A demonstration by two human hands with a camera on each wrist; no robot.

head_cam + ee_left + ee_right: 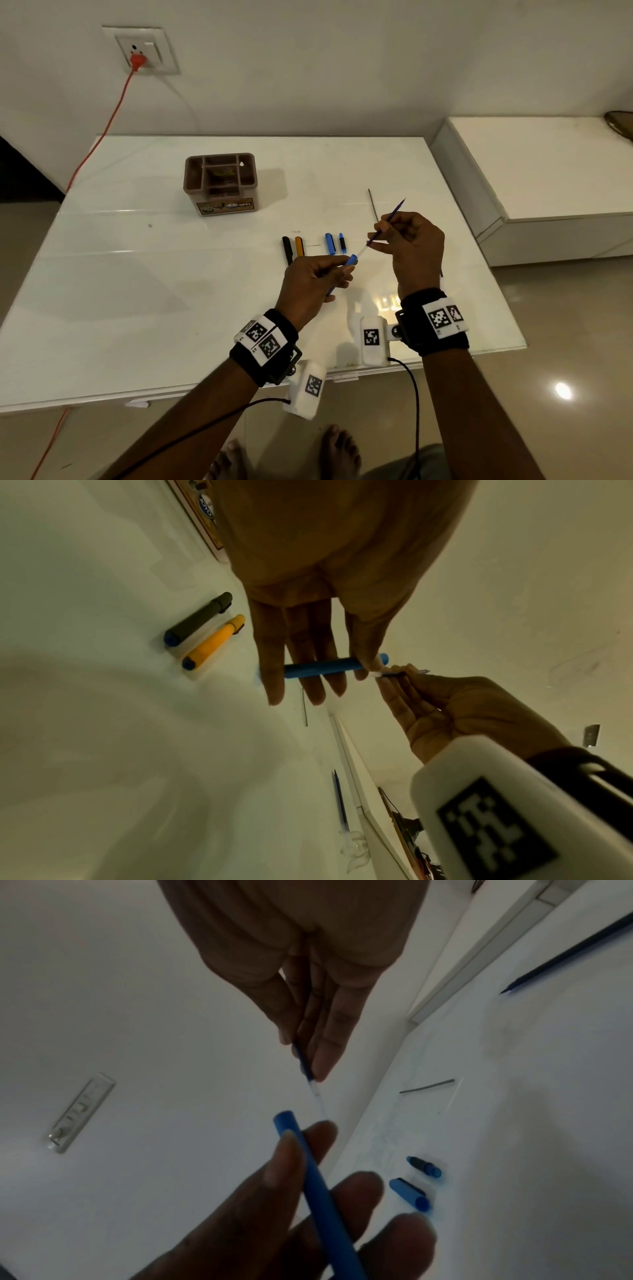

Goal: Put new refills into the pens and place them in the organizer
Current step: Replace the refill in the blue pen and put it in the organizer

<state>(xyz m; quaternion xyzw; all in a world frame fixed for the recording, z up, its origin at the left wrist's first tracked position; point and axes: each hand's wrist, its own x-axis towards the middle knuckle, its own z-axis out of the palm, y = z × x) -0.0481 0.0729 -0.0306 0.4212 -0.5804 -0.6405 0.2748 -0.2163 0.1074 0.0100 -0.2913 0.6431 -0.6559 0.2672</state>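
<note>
My left hand grips a blue pen barrel above the table, open end toward the right hand. My right hand pinches a thin blue refill between thumb and fingers. The refill's pale end points at the barrel mouth and stands just short of it. A brown organizer stands at the back left of the table. A black pen and an orange pen lie side by side. Two blue pen parts lie beside them.
A thin dark refill lies on the white table behind my right hand. Another blue refill lies near the table's right edge. A lower white platform stands to the right. An orange cable runs from a wall socket.
</note>
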